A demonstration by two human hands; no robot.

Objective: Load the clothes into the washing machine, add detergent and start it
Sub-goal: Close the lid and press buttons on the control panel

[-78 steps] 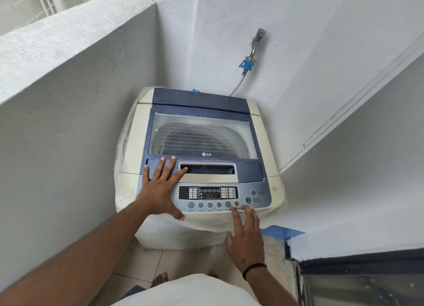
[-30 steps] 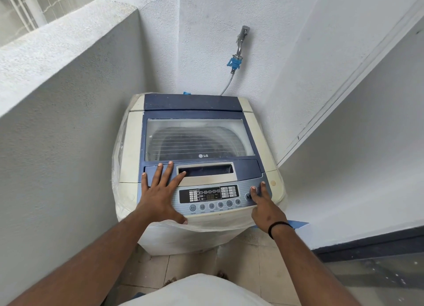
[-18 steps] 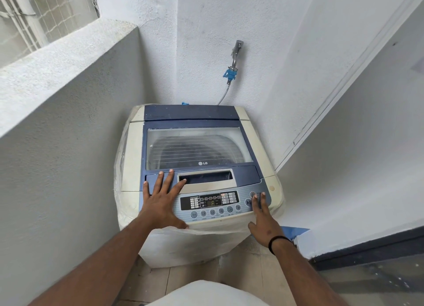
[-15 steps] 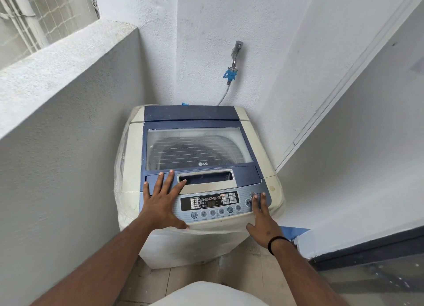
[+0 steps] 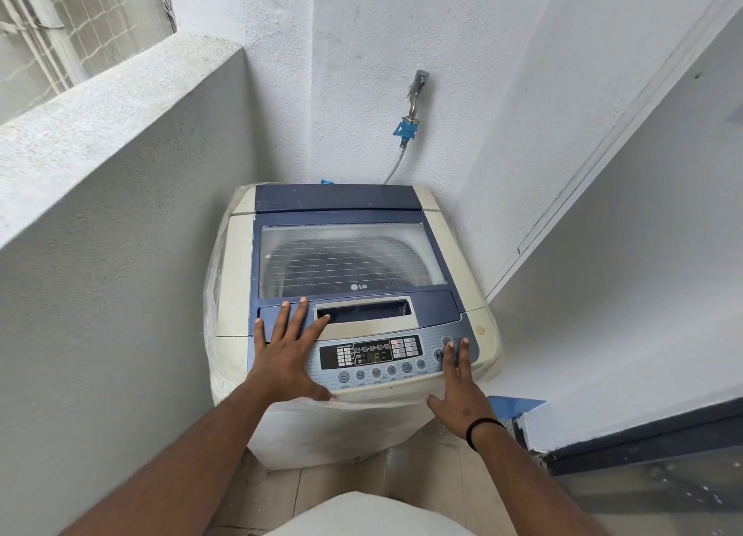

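A cream and blue top-loading washing machine stands in the corner with its glass lid down. Dark laundry shows dimly through the glass. My left hand lies flat with spread fingers on the lid's front left, beside the lid handle. Two straight fingers of my right hand touch the buttons at the right end of the control panel, whose display is lit. No detergent container is in view.
A tap with a blue hose connector is on the wall behind the machine. A low parapet wall runs close along the left. A white ledge with a dark edge is at the right. Tiled floor lies below.
My right hand moved from the panel's middle buttons to its right end and stays there. The display has lit up. My left hand has stayed on the lid.
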